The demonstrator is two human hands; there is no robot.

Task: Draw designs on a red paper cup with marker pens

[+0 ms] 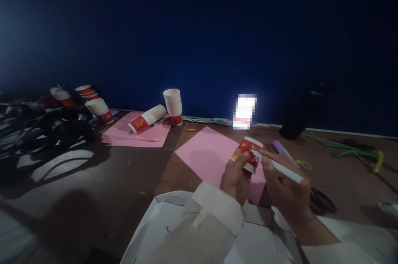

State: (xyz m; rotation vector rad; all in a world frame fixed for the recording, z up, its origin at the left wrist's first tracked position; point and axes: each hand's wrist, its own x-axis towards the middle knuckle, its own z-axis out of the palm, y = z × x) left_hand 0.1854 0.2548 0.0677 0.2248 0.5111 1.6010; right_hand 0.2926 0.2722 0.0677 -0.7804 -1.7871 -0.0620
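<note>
My left hand (236,176) grips a red paper cup (247,152) with a gold pattern, tipped on its side above a sheet of pink paper (207,152). In my right hand (287,185) is a white pen-like marker (289,171), its front end at the printed side of the cup. Whether the tip touches the cup I cannot tell. Just past my right hand lies a purple tube-shaped thing (281,150), partly covered. The dark handles of what look like scissors (321,201) show beside my right wrist.
Stacked paper cups (173,104) stand by the wall, with another stack (149,118) lying on pink sheets (137,137). More cups (98,109) and tangled black cables (43,135) are at left. A bright blurred screen (245,111), dark bottle (295,123) and green wires (351,145) line the back.
</note>
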